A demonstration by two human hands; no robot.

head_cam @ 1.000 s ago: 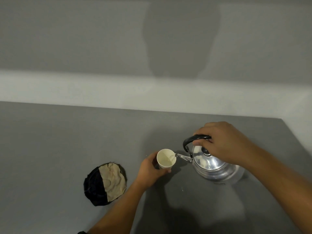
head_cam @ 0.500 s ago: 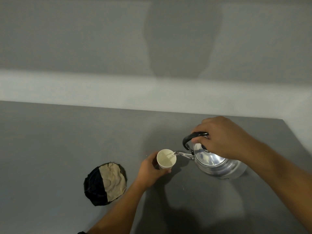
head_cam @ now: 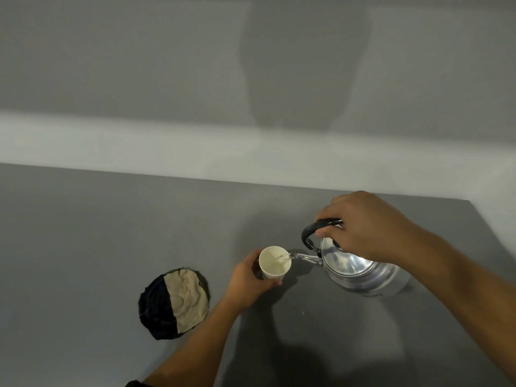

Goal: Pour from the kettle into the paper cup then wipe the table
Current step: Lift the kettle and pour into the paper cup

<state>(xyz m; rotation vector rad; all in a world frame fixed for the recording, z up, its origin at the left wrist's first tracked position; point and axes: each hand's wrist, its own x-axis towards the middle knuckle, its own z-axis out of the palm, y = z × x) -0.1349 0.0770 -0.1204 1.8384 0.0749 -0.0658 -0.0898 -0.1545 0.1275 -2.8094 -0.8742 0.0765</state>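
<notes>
Pretty dim, flat light overall. A big soft head shadow sits on the wall point(head_cam: 304, 65) at 12 o'clock, glare pops off the kettle point(head_cam: 360, 268), edges bow slightly, everything's a bit soft.

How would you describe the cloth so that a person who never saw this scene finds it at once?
On the grey table, look left of the left hand that holds the paper cup. The cloth lies flat there, apart from the hand. It is the only soft, round thing, half dark and half beige.
</notes>
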